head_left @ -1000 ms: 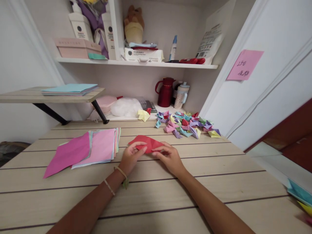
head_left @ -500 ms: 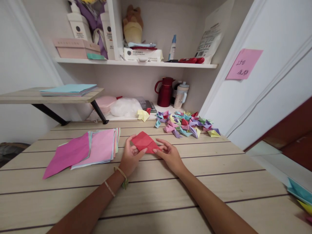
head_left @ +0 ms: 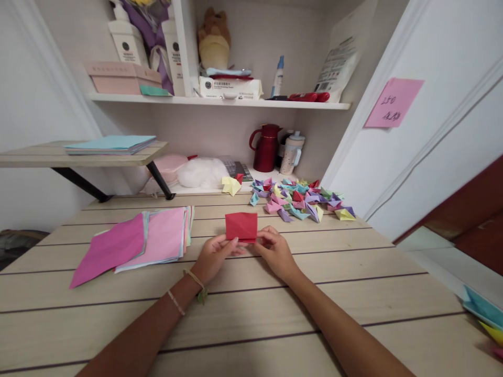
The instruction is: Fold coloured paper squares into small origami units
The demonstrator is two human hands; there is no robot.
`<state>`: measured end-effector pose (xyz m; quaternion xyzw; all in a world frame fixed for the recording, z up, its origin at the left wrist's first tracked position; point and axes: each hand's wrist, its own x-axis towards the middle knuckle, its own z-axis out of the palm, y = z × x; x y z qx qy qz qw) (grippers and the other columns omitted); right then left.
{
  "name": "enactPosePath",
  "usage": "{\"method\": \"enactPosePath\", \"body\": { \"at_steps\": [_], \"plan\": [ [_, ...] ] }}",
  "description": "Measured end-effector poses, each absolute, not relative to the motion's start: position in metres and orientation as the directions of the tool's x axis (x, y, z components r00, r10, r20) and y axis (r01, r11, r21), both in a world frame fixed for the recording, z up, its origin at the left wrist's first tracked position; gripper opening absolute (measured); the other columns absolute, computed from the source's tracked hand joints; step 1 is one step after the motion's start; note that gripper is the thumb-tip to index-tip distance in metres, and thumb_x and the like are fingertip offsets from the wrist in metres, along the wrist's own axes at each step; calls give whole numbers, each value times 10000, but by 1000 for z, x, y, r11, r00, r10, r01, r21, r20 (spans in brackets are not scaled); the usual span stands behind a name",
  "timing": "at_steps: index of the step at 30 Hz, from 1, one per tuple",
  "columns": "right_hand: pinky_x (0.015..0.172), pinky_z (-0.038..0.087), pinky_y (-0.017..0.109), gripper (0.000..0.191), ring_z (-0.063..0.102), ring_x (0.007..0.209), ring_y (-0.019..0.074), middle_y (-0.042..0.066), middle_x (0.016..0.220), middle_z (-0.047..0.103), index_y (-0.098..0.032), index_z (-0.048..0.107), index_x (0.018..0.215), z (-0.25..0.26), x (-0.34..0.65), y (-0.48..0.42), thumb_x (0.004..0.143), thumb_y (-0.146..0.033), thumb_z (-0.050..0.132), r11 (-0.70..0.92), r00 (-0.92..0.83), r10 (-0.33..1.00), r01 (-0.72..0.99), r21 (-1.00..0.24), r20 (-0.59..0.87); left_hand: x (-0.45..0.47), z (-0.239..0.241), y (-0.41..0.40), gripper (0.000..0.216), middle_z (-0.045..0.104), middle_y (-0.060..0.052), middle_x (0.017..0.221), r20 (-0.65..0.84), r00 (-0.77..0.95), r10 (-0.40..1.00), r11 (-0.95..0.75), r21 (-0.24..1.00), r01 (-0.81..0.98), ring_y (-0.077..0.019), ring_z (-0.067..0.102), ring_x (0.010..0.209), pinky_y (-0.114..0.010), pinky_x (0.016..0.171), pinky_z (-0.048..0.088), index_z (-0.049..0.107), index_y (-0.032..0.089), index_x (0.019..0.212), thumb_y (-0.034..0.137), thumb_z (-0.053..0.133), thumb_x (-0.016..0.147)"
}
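A folded piece of red paper [head_left: 241, 225] is held between my two hands over the middle of the table, its broad face toward me and a narrow fold along its lower edge. My left hand [head_left: 215, 255] pinches the lower left corner, thumb in front and fingers behind. At the lower right corner, my right hand [head_left: 275, 252] grips the paper between thumb and fingers; some fingertips are hidden behind it. Beyond my right hand lies a heap of small folded paper boats [head_left: 302, 199] in many colours.
Loose coloured paper sheets [head_left: 157, 238] lie left of my hands. A yellow folded paper piece [head_left: 231, 185] sits near the shelf. Farther back stand a red jug [head_left: 266, 149] and a pale cup [head_left: 293, 153]. A raised wooden stand [head_left: 35, 154] is at the left.
The red paper has turned from a slanted diamond position to a level rectangle facing me. My left hand has moved slightly down; my right hand stays nearly in place.
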<state>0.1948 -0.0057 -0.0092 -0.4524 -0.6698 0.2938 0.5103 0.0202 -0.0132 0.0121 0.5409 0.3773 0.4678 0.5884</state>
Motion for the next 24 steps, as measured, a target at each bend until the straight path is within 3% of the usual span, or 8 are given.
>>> {"method": "enactPosePath", "body": {
  "at_steps": [3,6,9,12,17,19,22,24],
  "plan": [
    [540,415,245,367,488,571,128,7,706,575,-205,611,1027,-7,195,-8,679,-315,652,390,-161,920,284,-876,358,21,10,-11,306,703,-113,902,114,229,967,-71,980,-185,-220,646,855,-353,827,471,639,123,945,257,652,671],
    [650,457,265,508,561,702,149,24,890,629,-223,536,1146,-3,194,-11,659,-282,670,402,-257,901,193,-895,349,20,6,-8,461,675,-118,1004,133,186,974,-88,968,-233,-238,610,960,-382,874,455,597,129,1061,189,678,611],
    [726,458,290,386,574,862,194,49,981,627,-225,622,1024,0,193,-13,644,-258,680,428,-234,891,148,-892,388,20,3,-7,567,662,-123,1033,97,168,981,-50,963,-263,-230,606,973,-377,875,460,549,123,1135,158,680,584],
    [683,465,294,189,587,832,209,67,898,654,-205,687,800,1,193,-11,644,-313,686,399,-144,914,132,-908,380,20,3,-8,608,667,-118,1022,90,178,980,-39,961,-274,-213,613,957,-357,882,458,539,118,1142,147,709,559],
    [603,448,277,229,570,635,164,42,679,648,-160,649,666,-4,194,-7,672,-389,658,269,-11,963,55,-962,269,20,5,-9,398,690,-99,956,94,142,985,-68,981,-179,-205,633,888,-329,829,481,637,131,954,199,728,572],
    [592,447,266,258,570,627,154,36,690,650,-157,648,759,-5,193,-6,631,-375,697,232,-9,972,-28,-972,233,19,5,-8,292,694,-88,920,111,110,988,-95,986,-136,-192,637,850,-309,797,488,649,135,882,228,704,610],
    [618,460,268,452,591,664,153,30,746,666,-178,606,1005,-6,192,-6,608,-363,717,184,-39,981,-135,-974,191,19,5,-7,260,684,-61,853,128,86,988,-117,986,-120,-159,638,744,-264,676,505,617,148,865,251,680,635],
    [633,468,277,445,602,675,156,28,744,675,-177,613,1022,-6,191,-6,638,-389,688,151,-64,985,-140,-978,162,19,4,-6,303,673,-37,791,130,104,986,-116,985,-131,-137,628,663,-232,589,492,563,165,906,249,676,638]
  ]
}}
